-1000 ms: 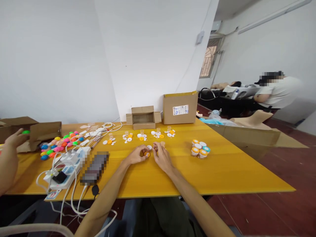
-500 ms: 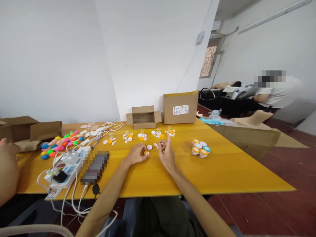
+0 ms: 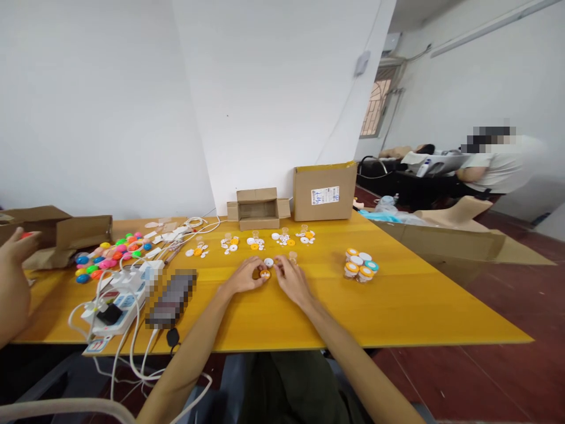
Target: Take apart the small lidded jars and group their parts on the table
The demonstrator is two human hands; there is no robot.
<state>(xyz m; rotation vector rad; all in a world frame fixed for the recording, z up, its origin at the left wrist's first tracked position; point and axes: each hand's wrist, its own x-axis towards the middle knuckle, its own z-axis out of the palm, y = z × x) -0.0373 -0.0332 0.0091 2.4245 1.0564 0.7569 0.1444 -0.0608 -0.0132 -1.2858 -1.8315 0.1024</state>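
Observation:
My left hand (image 3: 247, 275) rests on the yellow table with thumb and fingers closed around the edge of a small orange disc (image 3: 265, 275) that has a white piece in its middle. Just beyond it lies a white round disc (image 3: 269, 262). My right hand (image 3: 291, 279) is to the right of both, its fingertips drawn together and pointing down beside the white disc. Whatever those fingertips pinch is too small to make out. Behind the right hand stands a small clear cup (image 3: 293, 256), partly covered by the knuckles.
Several groups of white and orange parts (image 3: 255, 242) line the back, before an open carton (image 3: 258, 213) and a closed box (image 3: 325, 193). Lidded jars (image 3: 361, 266) stand right. Left are a phone (image 3: 171, 298), power strip (image 3: 128, 300), coloured balls (image 3: 112, 256) and another person's hand (image 3: 15, 282).
My right hand has moved slightly left, and its raised index finger has come down toward the white disc. My left hand stays on the orange disc. The other person's hand at left has risen.

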